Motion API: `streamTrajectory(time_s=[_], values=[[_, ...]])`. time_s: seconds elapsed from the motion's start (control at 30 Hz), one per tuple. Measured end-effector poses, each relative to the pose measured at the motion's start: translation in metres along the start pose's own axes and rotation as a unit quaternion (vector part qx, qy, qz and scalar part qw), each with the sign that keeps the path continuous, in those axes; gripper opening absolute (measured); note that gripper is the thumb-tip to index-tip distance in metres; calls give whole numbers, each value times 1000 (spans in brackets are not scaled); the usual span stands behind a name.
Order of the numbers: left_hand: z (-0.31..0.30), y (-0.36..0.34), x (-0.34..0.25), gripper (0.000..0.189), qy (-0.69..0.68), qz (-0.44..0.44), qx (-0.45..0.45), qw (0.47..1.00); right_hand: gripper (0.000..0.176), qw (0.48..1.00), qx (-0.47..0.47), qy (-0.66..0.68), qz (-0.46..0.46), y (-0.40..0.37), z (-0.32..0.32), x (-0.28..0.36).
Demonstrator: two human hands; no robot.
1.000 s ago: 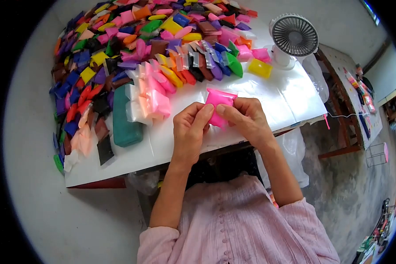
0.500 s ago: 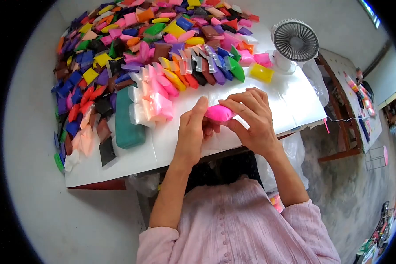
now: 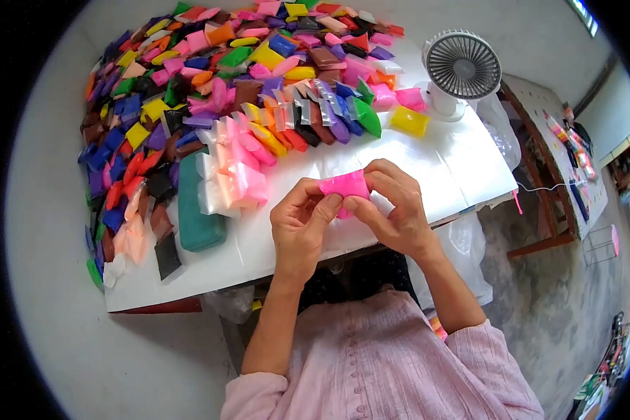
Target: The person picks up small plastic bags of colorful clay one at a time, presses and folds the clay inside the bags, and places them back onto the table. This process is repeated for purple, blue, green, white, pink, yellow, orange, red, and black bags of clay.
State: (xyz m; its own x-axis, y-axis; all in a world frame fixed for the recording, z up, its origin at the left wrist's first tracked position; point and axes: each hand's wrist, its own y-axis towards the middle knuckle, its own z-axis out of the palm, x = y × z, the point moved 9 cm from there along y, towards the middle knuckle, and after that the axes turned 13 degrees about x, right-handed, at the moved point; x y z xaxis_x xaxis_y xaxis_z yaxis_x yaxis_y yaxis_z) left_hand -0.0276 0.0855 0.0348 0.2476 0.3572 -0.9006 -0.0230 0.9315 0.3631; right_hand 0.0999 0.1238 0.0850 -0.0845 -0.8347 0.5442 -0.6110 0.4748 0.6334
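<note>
A bright pink packet (image 3: 346, 185) is held between both hands above the table's front part. My left hand (image 3: 304, 220) grips its left side, the thumb pressed against the lower edge. On the right side my right hand (image 3: 393, 203) pinches it with thumb and fingers. To the left of the hands, pale and pink packets (image 3: 245, 183) stand in a stack against a teal block (image 3: 197, 217). Behind the hands, a row of packets in several colours (image 3: 315, 119) leans together.
A large heap of coloured packets (image 3: 147, 108) covers the back and left of the white table (image 3: 287, 245). A yellow packet (image 3: 409, 121) lies near a small white fan (image 3: 462, 66). Farther right is another table (image 3: 549, 133).
The pink packet has turned in the hands and now shows a flat, wider face with its edge up. Both thumbs have come closer together at its lower edge.
</note>
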Motion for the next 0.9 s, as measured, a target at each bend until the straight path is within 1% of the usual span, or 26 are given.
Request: streamTrajectory(time_s=[0.1,0.23,0.37,0.47,0.57,0.67,0.77,0.9], values=[[0,1,2,7,7,-3,2,1000,10,1000,-4,13,4,2,-1,3],[-3,0,3,9,35,-3,-12,999,8,1000,-14,20,10,4,1,4],[-3,-1,3,10,43,-14,-27,999,7,1000,1,-9,27,1,7,-4],[-4,-2,1,11,44,-10,-34,998,9,1000,9,-12,21,0,8,-5],[-6,-3,-2,11,46,4,-43,998,13,992,-16,76,98,-3,10,-19],[-6,-4,-2,10,38,9,-50,998,16,975,-4,162,155,-2,14,-29],[-5,-3,-1,9,34,12,-35,999,16,983,-8,140,122,-2,11,-26],[-2,-1,0,9,33,5,-21,999,14,987,-44,118,103,-5,5,-20]])
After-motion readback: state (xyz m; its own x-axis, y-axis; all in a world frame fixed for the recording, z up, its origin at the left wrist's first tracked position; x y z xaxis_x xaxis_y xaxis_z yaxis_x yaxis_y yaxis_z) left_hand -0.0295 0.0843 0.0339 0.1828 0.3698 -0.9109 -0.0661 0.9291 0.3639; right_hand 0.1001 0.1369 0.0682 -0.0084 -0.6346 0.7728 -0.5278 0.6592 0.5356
